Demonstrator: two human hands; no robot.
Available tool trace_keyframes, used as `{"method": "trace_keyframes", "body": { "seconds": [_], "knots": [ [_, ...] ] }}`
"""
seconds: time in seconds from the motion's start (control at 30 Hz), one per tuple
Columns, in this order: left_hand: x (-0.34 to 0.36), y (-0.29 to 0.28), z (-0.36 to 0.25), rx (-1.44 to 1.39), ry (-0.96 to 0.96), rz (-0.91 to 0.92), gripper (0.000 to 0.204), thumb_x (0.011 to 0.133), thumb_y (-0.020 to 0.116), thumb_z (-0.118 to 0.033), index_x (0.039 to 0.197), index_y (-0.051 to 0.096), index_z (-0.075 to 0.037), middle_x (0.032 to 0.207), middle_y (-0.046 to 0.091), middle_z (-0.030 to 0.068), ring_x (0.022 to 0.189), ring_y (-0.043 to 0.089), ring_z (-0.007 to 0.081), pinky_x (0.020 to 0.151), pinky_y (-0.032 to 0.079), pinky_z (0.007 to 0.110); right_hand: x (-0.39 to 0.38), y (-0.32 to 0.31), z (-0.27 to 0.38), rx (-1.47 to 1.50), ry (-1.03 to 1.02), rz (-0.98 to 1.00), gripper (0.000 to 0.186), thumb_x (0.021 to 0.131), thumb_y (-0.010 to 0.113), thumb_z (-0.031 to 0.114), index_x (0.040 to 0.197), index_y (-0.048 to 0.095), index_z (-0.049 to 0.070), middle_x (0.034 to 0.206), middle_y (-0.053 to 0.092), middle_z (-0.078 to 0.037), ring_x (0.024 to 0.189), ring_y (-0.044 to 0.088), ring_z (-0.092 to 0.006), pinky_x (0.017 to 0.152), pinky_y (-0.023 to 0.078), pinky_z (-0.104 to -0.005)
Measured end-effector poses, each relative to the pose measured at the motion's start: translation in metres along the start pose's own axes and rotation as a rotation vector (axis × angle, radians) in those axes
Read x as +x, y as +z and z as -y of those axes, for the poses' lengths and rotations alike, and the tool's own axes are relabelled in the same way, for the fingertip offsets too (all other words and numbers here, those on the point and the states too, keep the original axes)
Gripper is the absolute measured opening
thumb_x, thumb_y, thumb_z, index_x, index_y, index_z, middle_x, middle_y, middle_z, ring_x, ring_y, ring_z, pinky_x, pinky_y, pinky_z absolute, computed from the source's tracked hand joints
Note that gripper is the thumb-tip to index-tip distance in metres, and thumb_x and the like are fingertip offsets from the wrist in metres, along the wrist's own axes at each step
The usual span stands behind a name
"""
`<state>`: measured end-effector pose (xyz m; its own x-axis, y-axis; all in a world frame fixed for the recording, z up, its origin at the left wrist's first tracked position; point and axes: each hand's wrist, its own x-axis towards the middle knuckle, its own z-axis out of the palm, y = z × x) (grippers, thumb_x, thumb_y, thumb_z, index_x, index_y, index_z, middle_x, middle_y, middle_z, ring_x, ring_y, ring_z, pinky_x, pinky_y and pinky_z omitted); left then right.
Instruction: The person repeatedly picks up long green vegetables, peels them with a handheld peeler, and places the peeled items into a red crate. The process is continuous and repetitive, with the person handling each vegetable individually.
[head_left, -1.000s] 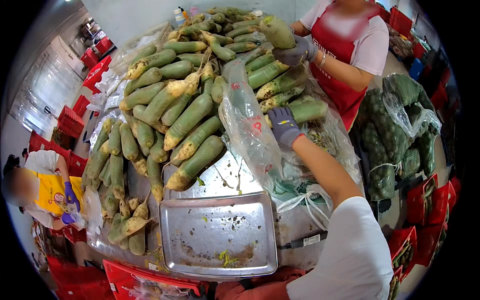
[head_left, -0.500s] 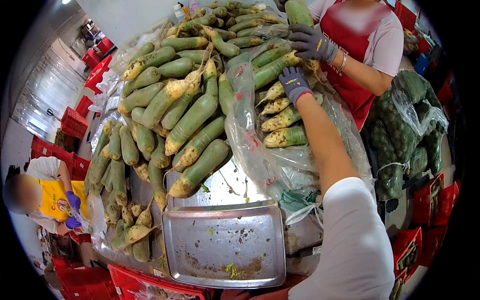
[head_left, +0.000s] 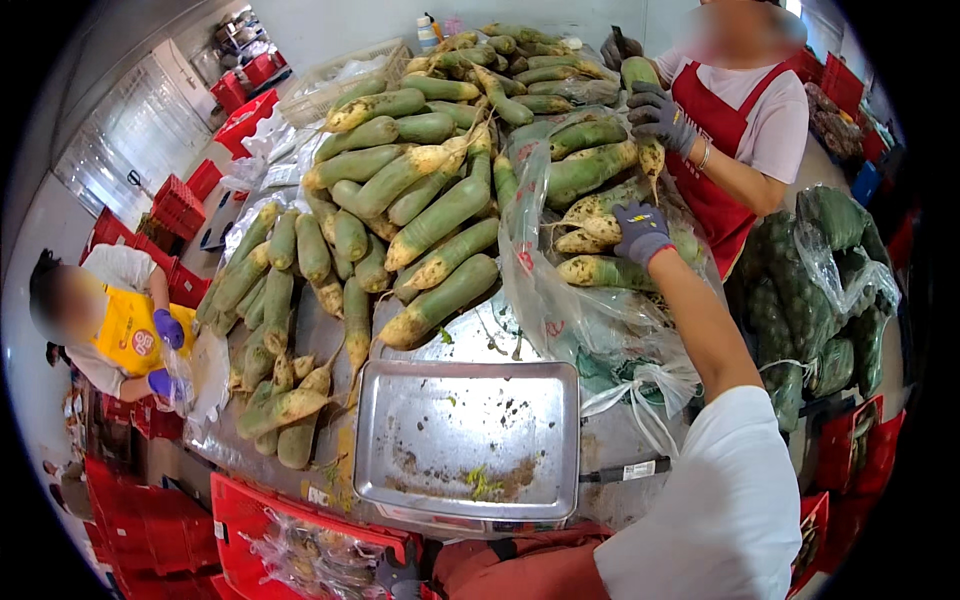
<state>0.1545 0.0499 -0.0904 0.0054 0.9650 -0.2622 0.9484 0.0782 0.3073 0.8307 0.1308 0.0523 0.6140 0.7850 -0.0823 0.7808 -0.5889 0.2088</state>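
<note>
Head view, speaker A: Where is your right hand [head_left: 640, 232] relative to the steel tray [head_left: 467, 440]?

Speaker B: Beyond the tray's far right corner. Your gloved fingers are curled over a pale-tipped radish [head_left: 585, 238] in the clear plastic bag [head_left: 590, 310]; whether they are clamped on it, you cannot tell.

A: And that radish?

B: Directly under your palm, tip toward the big radish pile [head_left: 420, 190] behind the tray.

A: Your left hand?

B: Out of sight. A co-worker's grey-gloved hand [head_left: 660, 115], farther from the tray, grips another radish [head_left: 640, 85].

Head cam, downward over table [head_left: 300, 330]
</note>
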Motion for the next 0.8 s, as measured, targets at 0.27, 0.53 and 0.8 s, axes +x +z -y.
{"method": "trace_keyframes", "body": {
  "seconds": [0.27,0.53,0.8],
  "knots": [
    [0.025,-0.069,-0.073,-0.183,0.49,-0.684,0.06,0.077,0.064,-0.022,0.125,0.036,0.001,0.127,0.038,0.0188,0.118,0.034,0.0336,0.099,0.025,0.041,-0.098,-0.089,-0.006,1.691,-0.137,-0.069,0.036,0.079,0.061,0.026,0.105,0.053,0.002,0.092,0.062,-0.007,0.081,0.06,-0.0171,0.068,0.05,-0.0313],
    [-0.033,-0.155,-0.255,-0.738,1.126,-0.368,0.098,0.056,0.081,-0.033,0.133,0.027,-0.008,0.141,0.01,0.0189,0.124,0.029,0.0324,0.092,0.037,0.041,-0.194,-0.104,0.13,2.75,-0.362,0.458,0.038,0.082,0.055,0.029,0.11,0.051,0.003,0.103,0.058,-0.013,0.098,0.056,-0.0264,0.087,0.044,-0.0412],
    [-0.041,-0.168,-0.204,-1.143,1.052,-0.325,0.09,0.063,0.077,-0.013,0.135,0.022,-0.009,0.125,0.04,0.0135,0.093,0.055,0.0239,0.074,0.048,0.034,-0.283,-0.108,0.168,2.528,-0.751,0.546,0.071,0.082,0.047,0.055,0.128,0.033,0.003,0.111,0.053,-0.017,0.086,0.059,-0.0317,0.066,0.052,-0.047]
  ]
}}
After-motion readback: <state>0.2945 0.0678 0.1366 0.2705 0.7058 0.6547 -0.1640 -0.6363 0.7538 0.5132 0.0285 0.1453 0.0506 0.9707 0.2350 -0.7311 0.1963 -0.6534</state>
